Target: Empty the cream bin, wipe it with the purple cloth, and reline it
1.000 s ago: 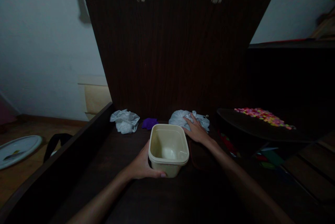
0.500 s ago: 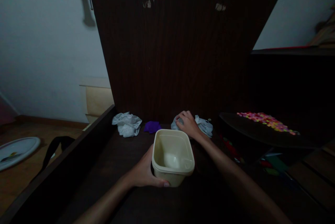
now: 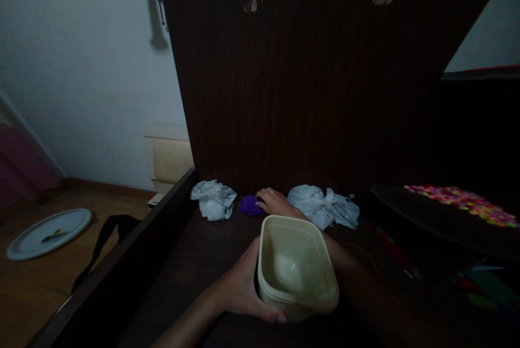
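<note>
Container location: the cream container [image 3: 296, 266] is occupying the near middle of the scene, its opening facing upward; its base is mostly hidden, so contact with the surface below cannot be told.
Left hand: the left hand [image 3: 244, 285] is grasping the container from its left side, the thumb lying along the near wall.
Right hand: the right hand [image 3: 280, 203] is extending beyond the container, fingers curving at the right edge of the purple cloth [image 3: 248, 205]; whether it is gripping cannot be told.
Left bag: a crumpled white bag [image 3: 214, 200] is lying just left of the cloth.
Right bag: a knotted pale bag [image 3: 311, 200] is lying to the right of the right hand.
Support: a dark wooden surface [image 3: 190, 261] is carrying the cloth and both bags.
Far side: a dark panel [image 3: 304, 82] is standing behind them.
Right side: colourful pieces [image 3: 463, 201] are covering part of a dark ledge [image 3: 392, 204].
</note>
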`<state>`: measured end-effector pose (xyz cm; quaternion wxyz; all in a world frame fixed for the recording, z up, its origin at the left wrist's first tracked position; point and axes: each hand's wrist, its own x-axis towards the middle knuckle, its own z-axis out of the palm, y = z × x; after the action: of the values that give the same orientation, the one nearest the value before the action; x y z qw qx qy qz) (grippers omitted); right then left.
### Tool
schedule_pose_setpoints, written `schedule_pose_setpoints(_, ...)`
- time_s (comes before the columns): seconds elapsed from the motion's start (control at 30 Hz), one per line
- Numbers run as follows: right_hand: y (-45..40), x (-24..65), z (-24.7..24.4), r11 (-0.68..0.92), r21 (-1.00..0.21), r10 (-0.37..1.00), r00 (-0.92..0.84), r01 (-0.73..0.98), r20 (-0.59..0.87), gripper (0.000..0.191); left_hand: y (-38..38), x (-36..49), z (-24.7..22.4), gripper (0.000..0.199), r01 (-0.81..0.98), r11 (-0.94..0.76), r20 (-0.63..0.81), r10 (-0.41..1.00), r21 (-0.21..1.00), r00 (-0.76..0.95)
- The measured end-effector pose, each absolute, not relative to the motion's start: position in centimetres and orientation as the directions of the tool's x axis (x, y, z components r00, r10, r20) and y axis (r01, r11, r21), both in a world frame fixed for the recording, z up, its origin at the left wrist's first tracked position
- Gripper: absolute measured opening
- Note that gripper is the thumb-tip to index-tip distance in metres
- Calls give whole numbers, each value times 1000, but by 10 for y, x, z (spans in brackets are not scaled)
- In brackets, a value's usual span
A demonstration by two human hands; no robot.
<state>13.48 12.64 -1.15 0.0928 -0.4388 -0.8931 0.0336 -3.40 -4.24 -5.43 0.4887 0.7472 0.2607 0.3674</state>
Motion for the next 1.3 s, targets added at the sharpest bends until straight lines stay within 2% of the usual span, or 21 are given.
schedule_pose_setpoints(0.2, 133, 127, -17, 562, -101, 826, -564, 821, 11, 35, -43, -34, -51, 141, 6, -374, 299, 750, 928, 591)
schedule_pose_setpoints(0.43, 134, 132, -10, 490, -153, 855, -507, 858, -105, 36, -42, -33, -50, 140, -1, -396, 322, 745, 918, 585)
schedule_pose_setpoints(0.77, 135, 133, -14, 371, -418, 871, -467, 830, -154, 36, -42, -33, -50, 141, 17, -402, 316, 744, 915, 589)
schedule_pose_setpoints(0.9, 138, 133, -22, 324, -484, 878, -449, 813, -166, 36, -42, -33, -52, 141, -1, -388, 313, 744, 922, 591)
schedule_pose_setpoints(1.13, 144, 129, -29, 272, -573, 913, -396, 773, -101, 36, -43, -33, -49, 145, 4, -391, 313, 745, 920, 589)
schedule_pose_setpoints(1.3, 147, 127, -33, 218, -685, 942, -334, 695, -39, 36, -43, -34, -45, 144, 35, -394, 299, 749, 918, 591)
